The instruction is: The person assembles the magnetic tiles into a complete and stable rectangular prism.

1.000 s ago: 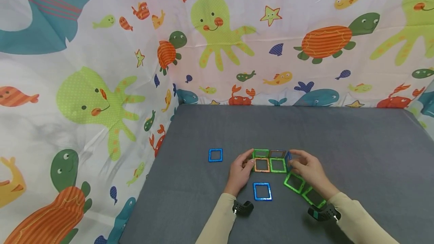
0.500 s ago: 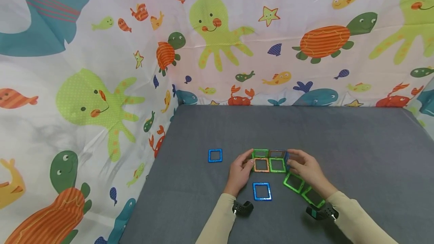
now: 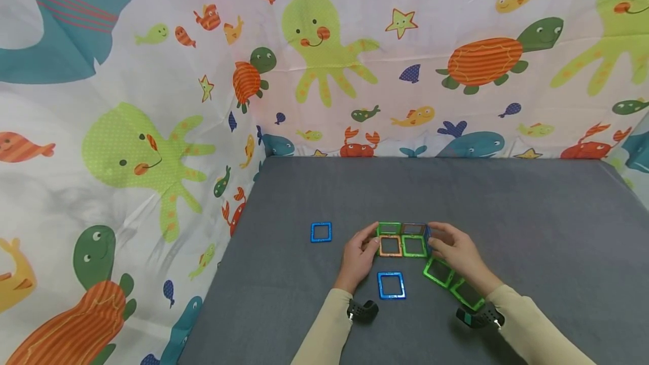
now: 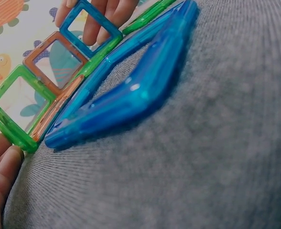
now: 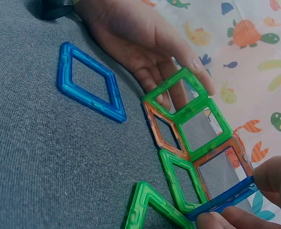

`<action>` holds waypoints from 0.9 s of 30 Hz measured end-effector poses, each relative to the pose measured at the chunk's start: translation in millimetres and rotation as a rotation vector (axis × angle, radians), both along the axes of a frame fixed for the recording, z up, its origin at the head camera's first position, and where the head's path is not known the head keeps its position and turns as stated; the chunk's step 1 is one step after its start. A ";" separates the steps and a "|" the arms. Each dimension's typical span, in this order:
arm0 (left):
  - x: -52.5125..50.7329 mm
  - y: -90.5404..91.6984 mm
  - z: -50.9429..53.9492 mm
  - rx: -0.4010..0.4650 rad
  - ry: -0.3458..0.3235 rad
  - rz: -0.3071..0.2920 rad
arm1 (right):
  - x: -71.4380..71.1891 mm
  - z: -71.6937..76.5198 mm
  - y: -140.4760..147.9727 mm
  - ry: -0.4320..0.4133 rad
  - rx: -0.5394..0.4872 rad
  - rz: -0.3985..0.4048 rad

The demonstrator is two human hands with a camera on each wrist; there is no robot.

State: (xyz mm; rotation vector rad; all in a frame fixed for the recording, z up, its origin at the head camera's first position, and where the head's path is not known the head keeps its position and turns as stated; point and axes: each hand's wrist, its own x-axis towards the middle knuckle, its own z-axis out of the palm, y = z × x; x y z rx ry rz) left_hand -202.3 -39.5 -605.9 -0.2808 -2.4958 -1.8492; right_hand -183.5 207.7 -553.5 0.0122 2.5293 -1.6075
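Note:
In the head view, a flat orange square frame and a flat green one lie side by side. Behind them stand a green and a brown-orange frame. At the left end my left hand holds an upright green frame between thumb and fingers. My right hand pinches a blue frame standing at the right end; the right wrist view shows thumb and fingertips on it. It touches the brown-orange frame there.
One blue frame lies in front of the group, another to its left. Two flat green frames run diagonally under my right hand and wrist. Sea-animal cloth hangs behind and left of the grey surface.
My right hand has shifted slightly left with the blue frame, which now stands closer against the row's end. The left hand keeps its hold.

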 end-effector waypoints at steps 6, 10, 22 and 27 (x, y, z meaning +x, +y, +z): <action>0.6 -1.4 1.0 0.008 0.011 -0.001 | -0.9 0.9 -0.5 -0.006 0.008 0.002; 0.8 -1.6 0.9 0.005 0.008 0.000 | -0.6 0.1 -0.1 -0.009 0.005 0.001; 1.7 -1.6 0.4 0.005 0.016 0.003 | 3.2 3.3 7.2 0.039 0.027 0.022; 1.5 -2.1 0.2 0.018 0.015 0.001 | 7.8 5.7 15.8 0.079 0.109 0.023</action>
